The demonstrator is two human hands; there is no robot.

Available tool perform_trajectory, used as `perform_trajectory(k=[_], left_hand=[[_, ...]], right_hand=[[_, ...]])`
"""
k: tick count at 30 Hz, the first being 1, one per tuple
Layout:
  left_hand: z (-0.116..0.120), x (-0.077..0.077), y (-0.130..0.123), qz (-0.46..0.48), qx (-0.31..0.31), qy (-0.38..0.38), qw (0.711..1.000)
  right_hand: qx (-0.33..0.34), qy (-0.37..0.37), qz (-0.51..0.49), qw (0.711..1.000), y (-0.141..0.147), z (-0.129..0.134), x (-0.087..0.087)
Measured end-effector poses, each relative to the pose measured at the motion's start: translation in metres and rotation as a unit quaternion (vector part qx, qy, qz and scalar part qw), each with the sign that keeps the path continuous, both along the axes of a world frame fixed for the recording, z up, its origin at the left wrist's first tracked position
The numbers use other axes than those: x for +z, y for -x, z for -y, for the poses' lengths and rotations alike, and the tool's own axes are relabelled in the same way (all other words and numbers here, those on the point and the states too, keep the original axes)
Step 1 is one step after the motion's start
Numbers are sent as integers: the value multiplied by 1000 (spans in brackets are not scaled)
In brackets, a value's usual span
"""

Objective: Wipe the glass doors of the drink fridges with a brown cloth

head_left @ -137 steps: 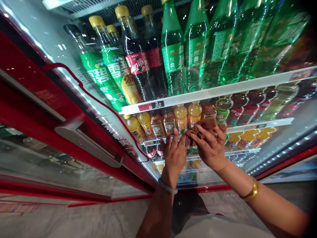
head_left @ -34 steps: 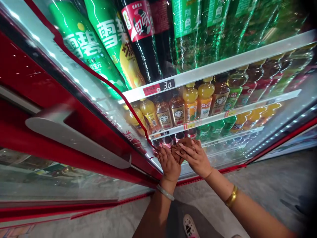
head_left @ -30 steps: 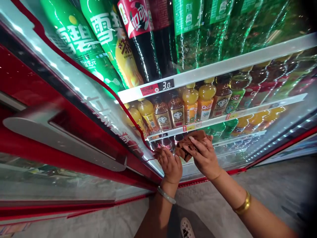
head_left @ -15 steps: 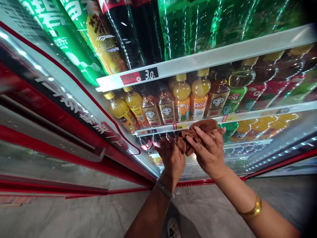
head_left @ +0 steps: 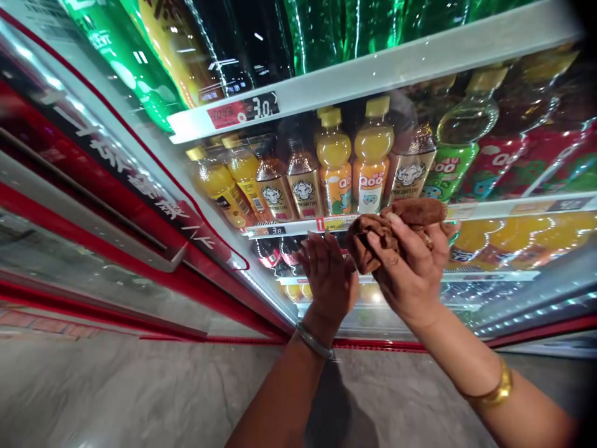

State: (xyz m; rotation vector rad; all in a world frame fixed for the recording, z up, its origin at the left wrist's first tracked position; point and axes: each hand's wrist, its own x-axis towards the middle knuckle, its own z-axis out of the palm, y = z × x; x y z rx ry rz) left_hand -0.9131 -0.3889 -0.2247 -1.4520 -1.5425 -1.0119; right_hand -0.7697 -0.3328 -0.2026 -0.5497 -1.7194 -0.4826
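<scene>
Right hand, right of centre: closed around a crumpled brown cloth, held before the glass of a red-framed drinks cooler. Left hand, at centre: fingers extended, slightly parted; contact with glass, cannot tell. Behind: white shelf above a row of bottles, brightly lit. Grey, streaked floor fills lower left.

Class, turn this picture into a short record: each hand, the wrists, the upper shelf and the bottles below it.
Right hand: holding a crumpled brown cloth
Left hand: open, beside the cloth; contact unclear
Right wrist: gold bangle
Left wrist: grey bangle
Upper shelf: price tag reading 3.0
Row below: Qoo bottles, Predator bottles
</scene>
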Motion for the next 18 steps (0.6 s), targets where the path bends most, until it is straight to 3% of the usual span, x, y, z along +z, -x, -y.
perform_trajectory(k=[3,7,10,14,18], left_hand=[[-3,-9,-5,-11,-14,-9,1000],[2,-16,2,-23,-68,13,997],[4,-8,2,-22,-94,35,995],[-3,5,-6,20,-109,57,992],[-4,3,-11,6,-98,54,994]], right_hand=[[20,-6,-1,1000,12,5,-11],[32,-13,87,996,-8,4,-31],[6,12,67,998,-21,3,-20],[-49,49,-30,997,-5,7,-3],[-34,41,7,999,-3,12,-29]])
